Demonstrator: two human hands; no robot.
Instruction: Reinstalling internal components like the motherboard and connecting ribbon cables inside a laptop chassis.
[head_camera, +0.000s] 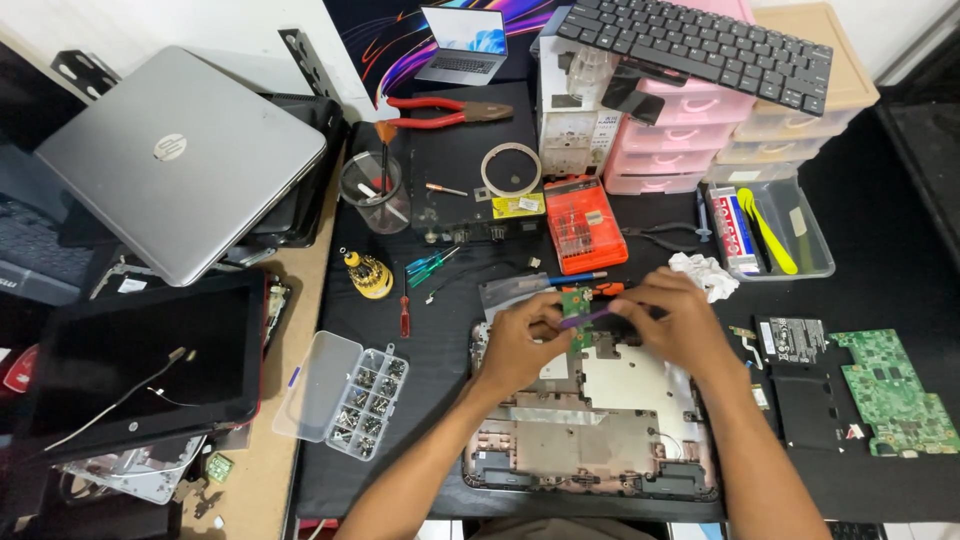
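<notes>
My left hand (522, 340) pinches a small green circuit board (577, 303) above an opened laptop base (590, 440) that lies on the black mat. My right hand (678, 320) grips a thin purple tool (588, 318) whose tip touches the small board. Both hands hover over the top edge of the laptop base. Silver shielding and pinkish plastic show inside the base.
A clear screw organiser (350, 395) lies left of the base. A larger green motherboard (895, 390) and a black battery (805, 380) sit at right. An orange bit case (585, 222), screwdrivers (405, 300), a closed silver laptop (180, 160), a keyboard (700, 45) and pink drawers (680, 130) surround the mat.
</notes>
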